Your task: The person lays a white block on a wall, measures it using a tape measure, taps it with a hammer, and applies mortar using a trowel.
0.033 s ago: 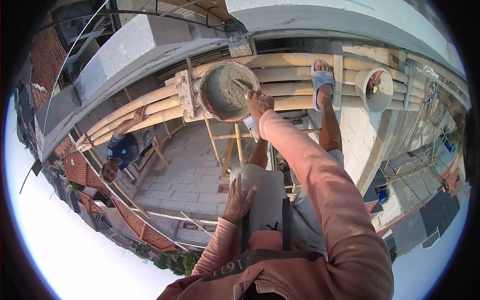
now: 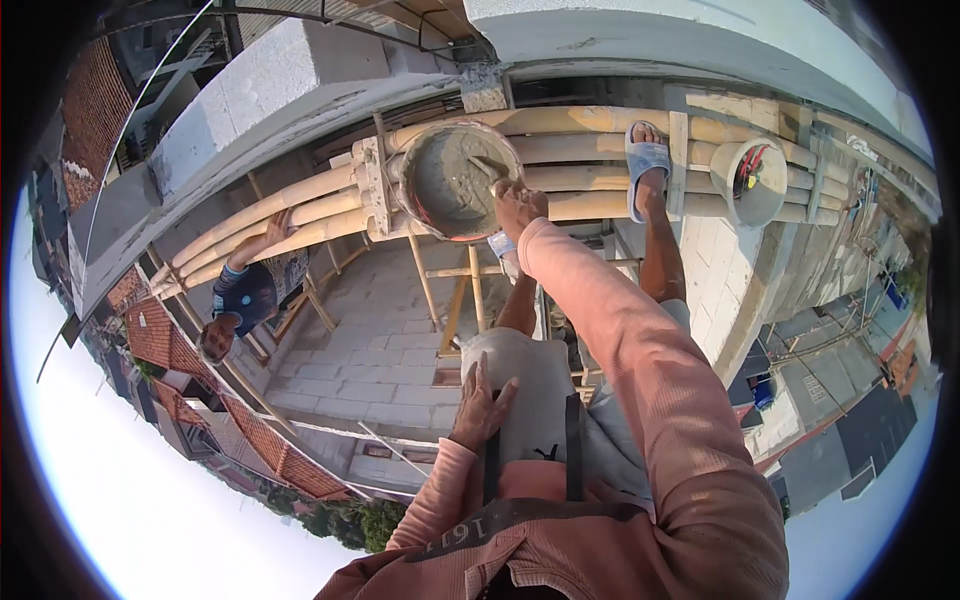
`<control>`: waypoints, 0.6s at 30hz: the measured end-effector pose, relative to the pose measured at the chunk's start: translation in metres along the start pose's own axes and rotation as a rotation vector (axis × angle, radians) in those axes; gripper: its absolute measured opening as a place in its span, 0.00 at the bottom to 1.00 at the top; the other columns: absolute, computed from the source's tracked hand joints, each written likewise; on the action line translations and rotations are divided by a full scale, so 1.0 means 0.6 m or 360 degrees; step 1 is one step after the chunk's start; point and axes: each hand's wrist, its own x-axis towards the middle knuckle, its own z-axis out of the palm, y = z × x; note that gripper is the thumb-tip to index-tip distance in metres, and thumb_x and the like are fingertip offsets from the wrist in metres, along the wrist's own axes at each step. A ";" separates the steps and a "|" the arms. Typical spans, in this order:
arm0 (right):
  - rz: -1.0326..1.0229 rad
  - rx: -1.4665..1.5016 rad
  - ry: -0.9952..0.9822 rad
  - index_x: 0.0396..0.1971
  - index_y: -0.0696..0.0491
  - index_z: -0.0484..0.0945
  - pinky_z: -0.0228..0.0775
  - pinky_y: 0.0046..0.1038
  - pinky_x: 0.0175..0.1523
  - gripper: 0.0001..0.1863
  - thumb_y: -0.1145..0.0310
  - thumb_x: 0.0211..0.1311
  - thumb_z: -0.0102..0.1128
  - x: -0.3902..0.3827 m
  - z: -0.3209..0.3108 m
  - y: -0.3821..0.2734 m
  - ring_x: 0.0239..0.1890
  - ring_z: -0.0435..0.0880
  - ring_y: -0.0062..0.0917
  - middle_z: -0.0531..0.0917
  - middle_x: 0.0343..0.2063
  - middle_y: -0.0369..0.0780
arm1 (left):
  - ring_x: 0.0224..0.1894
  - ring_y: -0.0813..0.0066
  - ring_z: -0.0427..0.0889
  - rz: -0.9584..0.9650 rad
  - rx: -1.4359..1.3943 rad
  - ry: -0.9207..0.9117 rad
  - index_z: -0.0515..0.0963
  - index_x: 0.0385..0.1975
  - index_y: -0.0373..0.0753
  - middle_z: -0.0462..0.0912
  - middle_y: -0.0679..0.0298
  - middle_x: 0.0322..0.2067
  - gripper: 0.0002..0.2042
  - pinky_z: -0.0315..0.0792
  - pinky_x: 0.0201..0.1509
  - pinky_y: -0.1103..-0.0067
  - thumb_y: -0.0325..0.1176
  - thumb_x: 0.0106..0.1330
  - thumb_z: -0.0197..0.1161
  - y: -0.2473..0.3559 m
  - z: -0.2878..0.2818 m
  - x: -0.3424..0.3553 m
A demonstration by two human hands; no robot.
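A round bucket (image 2: 412, 205) of wet grey mortar (image 2: 445, 180) stands on the bamboo planking in front of me. My right hand (image 2: 520, 208) is closed at the bucket's near right rim, around the handle of a trowel (image 2: 487, 166). The trowel's blade lies partly sunk in the mortar, and my fingers hide most of its handle. On my left thigh, over the grey trousers (image 2: 530, 385), my left hand (image 2: 482, 405) rests flat with its fingers apart and holds nothing.
I squat on a scaffold of bamboo poles (image 2: 590, 150) beside a pale block wall (image 2: 270, 90). A whitish bucket (image 2: 757, 185) with red-handled items stands to the right. At left below, another person (image 2: 245, 300) has a hand on the poles. The block floor (image 2: 370, 350) lies far below.
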 end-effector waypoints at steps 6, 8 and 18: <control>-0.0423 -0.0101 -0.0005 0.51 0.63 0.70 0.76 0.39 0.37 0.19 0.69 0.63 0.51 -0.082 -0.185 0.016 0.41 0.86 0.35 0.82 0.41 0.49 | 0.70 0.40 0.58 -0.0219 0.0029 -0.0223 0.48 0.74 0.40 0.56 0.40 0.69 0.44 0.58 0.72 0.59 0.61 0.67 0.55 -0.008 0.011 -0.035; -0.0249 -0.0217 0.0063 0.51 0.63 0.70 0.76 0.38 0.39 0.19 0.69 0.63 0.51 -0.092 -0.198 0.026 0.41 0.86 0.38 0.81 0.41 0.49 | 0.70 0.41 0.59 -0.0234 -0.0006 -0.0163 0.49 0.74 0.42 0.56 0.40 0.69 0.43 0.58 0.71 0.58 0.60 0.67 0.55 -0.019 0.016 -0.034; -0.0134 0.0453 -0.0292 0.57 0.53 0.70 0.73 0.39 0.57 0.24 0.58 0.66 0.55 -0.058 -0.038 0.003 0.53 0.82 0.41 0.82 0.49 0.47 | 0.70 0.41 0.60 -0.0222 -0.0024 -0.0073 0.51 0.73 0.39 0.58 0.41 0.69 0.41 0.59 0.70 0.59 0.58 0.68 0.55 -0.034 0.019 -0.043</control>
